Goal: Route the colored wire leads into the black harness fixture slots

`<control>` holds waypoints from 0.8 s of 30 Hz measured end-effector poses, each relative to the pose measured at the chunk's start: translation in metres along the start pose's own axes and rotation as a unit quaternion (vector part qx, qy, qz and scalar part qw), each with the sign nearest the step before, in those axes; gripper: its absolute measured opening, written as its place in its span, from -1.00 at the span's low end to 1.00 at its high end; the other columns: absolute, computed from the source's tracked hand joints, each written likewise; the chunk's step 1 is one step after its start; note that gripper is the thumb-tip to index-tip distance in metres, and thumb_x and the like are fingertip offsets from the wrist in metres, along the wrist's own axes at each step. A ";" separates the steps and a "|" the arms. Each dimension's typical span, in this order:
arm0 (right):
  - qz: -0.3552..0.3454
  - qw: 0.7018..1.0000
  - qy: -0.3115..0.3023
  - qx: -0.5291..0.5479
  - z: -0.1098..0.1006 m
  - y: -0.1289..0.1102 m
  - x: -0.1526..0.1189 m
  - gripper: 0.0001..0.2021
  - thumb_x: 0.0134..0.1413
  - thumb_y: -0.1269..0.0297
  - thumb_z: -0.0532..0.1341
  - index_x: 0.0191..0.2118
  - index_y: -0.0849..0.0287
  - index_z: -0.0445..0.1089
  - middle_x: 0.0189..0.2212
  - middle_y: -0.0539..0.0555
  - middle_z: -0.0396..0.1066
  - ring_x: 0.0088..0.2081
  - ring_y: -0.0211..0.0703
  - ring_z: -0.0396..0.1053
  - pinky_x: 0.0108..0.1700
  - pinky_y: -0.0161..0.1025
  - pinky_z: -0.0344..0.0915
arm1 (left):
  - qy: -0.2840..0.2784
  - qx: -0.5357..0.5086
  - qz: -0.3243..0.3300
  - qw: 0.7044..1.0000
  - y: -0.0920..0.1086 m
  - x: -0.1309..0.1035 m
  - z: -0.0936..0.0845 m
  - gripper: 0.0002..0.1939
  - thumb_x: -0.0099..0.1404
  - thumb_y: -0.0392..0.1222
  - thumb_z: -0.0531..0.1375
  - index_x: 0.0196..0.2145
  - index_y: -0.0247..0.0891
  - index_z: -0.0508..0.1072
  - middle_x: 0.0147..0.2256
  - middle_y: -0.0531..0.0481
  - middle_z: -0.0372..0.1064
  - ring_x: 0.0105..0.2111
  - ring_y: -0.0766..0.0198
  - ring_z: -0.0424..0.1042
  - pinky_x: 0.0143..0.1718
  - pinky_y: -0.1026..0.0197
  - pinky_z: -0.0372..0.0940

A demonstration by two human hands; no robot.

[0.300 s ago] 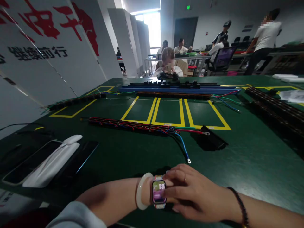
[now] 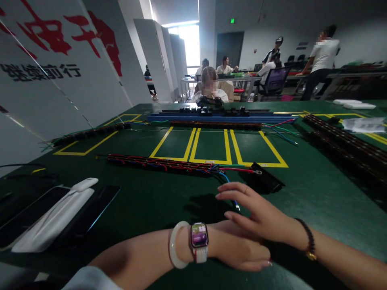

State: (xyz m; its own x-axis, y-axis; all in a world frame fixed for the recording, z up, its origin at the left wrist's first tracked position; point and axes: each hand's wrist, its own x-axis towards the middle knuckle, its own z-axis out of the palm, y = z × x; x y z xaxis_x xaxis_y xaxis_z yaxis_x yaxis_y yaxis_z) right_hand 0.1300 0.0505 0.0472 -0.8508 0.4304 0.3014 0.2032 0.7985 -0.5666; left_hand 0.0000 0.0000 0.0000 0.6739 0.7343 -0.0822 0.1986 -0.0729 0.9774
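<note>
My left hand point(image 2: 242, 251) lies palm down on the green table point(image 2: 317, 201) near its front edge, holding nothing. Its wrist carries a smartwatch point(image 2: 199, 235) with a lit screen and a white bangle point(image 2: 174, 245). My right hand point(image 2: 260, 211) hovers just above it with fingers stretched out and apart, empty, a bead bracelet point(image 2: 308, 237) on its wrist. The fingertips point left, close to the terminal end of a blue wire point(image 2: 226, 178). That wire comes out of a long black strip of red and blue wiring point(image 2: 157, 162) lying across the table.
A black plate point(image 2: 267, 182) lies right of the wiring. Yellow boxes point(image 2: 211, 145) are marked mid-table, with a blue rail point(image 2: 217, 118) behind. A white case point(image 2: 51, 221) and dark phones point(image 2: 93, 211) lie at left. Dark strips point(image 2: 341, 141) run along the right. A person point(image 2: 210, 86) sits opposite; others work behind.
My right hand has lifted off the smartwatch and moved up and right, its fingers now spread. My left forearm has stayed in place, its hand now uncovered.
</note>
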 end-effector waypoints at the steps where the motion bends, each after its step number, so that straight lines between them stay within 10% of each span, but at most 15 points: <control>1: 0.023 0.999 0.022 -0.022 -0.006 0.007 0.003 -0.64 0.16 0.22 0.12 0.08 0.06 0.23 0.08 0.15 0.20 0.11 -0.08 0.17 0.11 -0.09 0.18 | -0.033 0.066 0.038 0.997 0.000 0.001 -0.001 -0.81 0.18 -0.15 0.19 -0.55 -0.20 0.33 -0.49 0.02 0.28 -0.40 0.28 0.29 -0.23 0.19 0.20; 5: 0.073 0.989 0.067 -0.107 -0.027 0.035 0.015 -0.67 0.15 0.22 0.14 0.04 0.07 0.29 -0.03 0.13 0.31 0.00 -0.07 0.28 0.04 -0.07 0.25 | -0.056 0.228 0.109 0.966 0.000 0.006 -0.009 -0.75 0.30 -0.10 0.01 -0.48 -0.21 0.32 -0.49 0.04 0.25 -0.45 0.35 0.23 -0.37 0.28 0.11; 13: 0.127 0.958 -0.002 -0.258 -0.043 0.058 0.032 -0.65 0.10 0.11 0.16 -0.05 0.17 0.39 -0.16 0.23 0.42 -0.19 0.04 0.39 -0.11 -0.06 0.26 | -0.049 -0.047 -0.042 0.997 -0.006 0.014 -0.017 -0.63 0.27 0.11 0.05 -0.42 -0.28 0.32 -0.52 0.11 0.26 -0.57 0.48 0.23 -0.49 0.36 0.13; 24: 0.290 0.911 -0.283 0.071 -0.066 0.103 0.088 -0.58 -0.02 -0.12 0.19 -0.27 0.16 0.46 -0.48 0.04 0.40 -0.50 -0.25 0.27 -0.44 -0.28 0.15 | -0.013 -0.216 -0.106 0.971 -0.004 0.021 -0.026 -0.76 0.24 -0.07 0.08 -0.44 -0.30 0.28 -0.57 0.09 0.27 -0.61 0.46 0.25 -0.61 0.36 -0.01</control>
State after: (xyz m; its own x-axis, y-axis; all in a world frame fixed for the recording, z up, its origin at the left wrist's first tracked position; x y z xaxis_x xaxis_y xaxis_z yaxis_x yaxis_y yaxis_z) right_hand 0.1081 0.1982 0.0656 -0.7415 0.4446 -0.5025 0.6685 0.4258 -0.6098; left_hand -0.0052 0.0337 -0.0007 0.6701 0.6838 -0.2889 0.0209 0.3717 0.9281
